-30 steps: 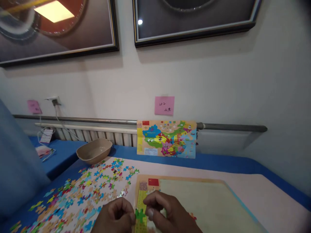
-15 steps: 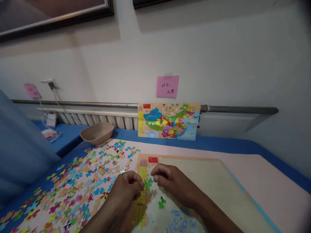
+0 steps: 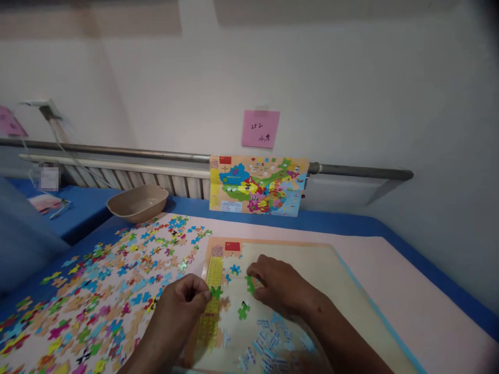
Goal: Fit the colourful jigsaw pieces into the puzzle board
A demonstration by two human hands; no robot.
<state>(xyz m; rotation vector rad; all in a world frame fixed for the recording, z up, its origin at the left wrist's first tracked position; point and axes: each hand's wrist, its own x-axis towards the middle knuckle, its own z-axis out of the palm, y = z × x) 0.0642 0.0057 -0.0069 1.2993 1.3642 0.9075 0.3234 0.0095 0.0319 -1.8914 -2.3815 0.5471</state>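
Observation:
Between the thumb and forefinger of my left hand (image 3: 177,309) is a green puzzle piece (image 3: 215,292), held over the board's yellow strip. My right hand (image 3: 278,283) curls its fingers around another green puzzle piece (image 3: 250,285) above the pale puzzle board (image 3: 312,265). A loose green piece with a black-and-white patch (image 3: 244,310) lies just below the hands. Nearby are a blue piece (image 3: 235,269) and a tan piece (image 3: 225,304). Pale blue pieces with printing (image 3: 268,343) are heaped at the board's near side, partly behind my right forearm.
Many mixed puzzle pieces (image 3: 97,296) spread over the left of the table. A beige basin (image 3: 138,203) stands behind them. A colourful map sheet (image 3: 259,186) leans by the wall below a pink note (image 3: 260,129). A pipe (image 3: 362,171) runs along the wall.
The view has shifted, so the scene sits further left and up. My right hand has moved away from my left, and a green piece now shows at its fingers. The blue piece is uncovered.

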